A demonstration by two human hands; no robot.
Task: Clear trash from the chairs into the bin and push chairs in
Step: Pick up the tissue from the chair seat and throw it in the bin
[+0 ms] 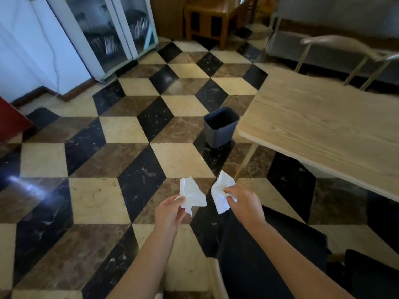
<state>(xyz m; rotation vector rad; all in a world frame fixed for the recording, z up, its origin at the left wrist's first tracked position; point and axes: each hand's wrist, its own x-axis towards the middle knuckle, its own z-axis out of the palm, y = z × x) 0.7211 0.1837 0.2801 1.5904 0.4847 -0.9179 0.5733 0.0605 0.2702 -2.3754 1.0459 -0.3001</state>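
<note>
We see our left hand point(169, 209) pinching a crumpled white paper napkin point(192, 195) between thumb and fingertips, the sheet standing up above the fingers. Just beside it, apart by a narrow gap, our right hand point(245, 205) grips a second crumpled white paper napkin point(221, 192), its fingers curled round the lower right edge of the sheet. Both napkins hang in the air over the patterned floor of black, cream and brown marble tiles point(121, 130). Below the right forearm lies something dark, a seat or cloth; we cannot tell which.

Further out, ahead of the hands, a small dark grey plastic bin point(219, 131) stands upright on the floor, its mouth open upward, just beside the near left corner of a pale wooden rectangular table point(323, 124). Beyond the far edge of the table a chair with a curved pale backrest and thin light legs point(336, 45) shows. At the far left stands a white cabinet with glass doors point(112, 33), and further back a brown wooden bench point(211, 16).
</note>
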